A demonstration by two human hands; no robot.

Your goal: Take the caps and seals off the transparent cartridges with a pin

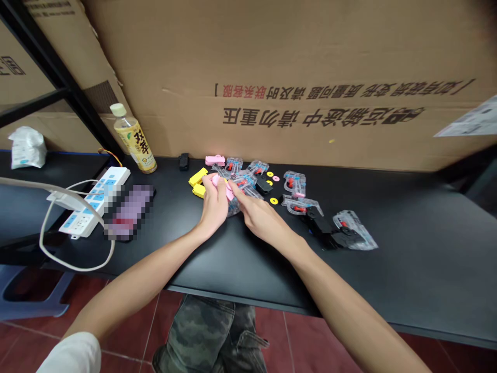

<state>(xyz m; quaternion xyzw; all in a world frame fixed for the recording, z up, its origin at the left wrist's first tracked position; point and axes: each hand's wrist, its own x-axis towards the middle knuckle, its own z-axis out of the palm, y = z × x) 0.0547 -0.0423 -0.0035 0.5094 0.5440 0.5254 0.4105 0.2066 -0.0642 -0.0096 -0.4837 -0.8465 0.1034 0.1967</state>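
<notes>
My left hand (215, 201) is closed on a pink plastic piece (229, 192) over the black table. My right hand (252, 207) touches the same piece from the right, its fingers pressed together at the piece. Around and beneath them lie clear plastic toy guns (246, 178) with red and blue inner parts. Just left of my left hand are two yellow pieces (198, 176). Another pink piece (215, 160) lies behind. Small yellow discs (274, 201) and a pink disc (276, 178) lie to the right of my hands.
More clear toy guns (295, 184) and black parts (324, 230) lie to the right. At the left are a drink bottle (135, 142), a phone (132, 212) and a white power strip (95, 202) with cables. Cardboard (291, 62) stands behind the table (233, 259).
</notes>
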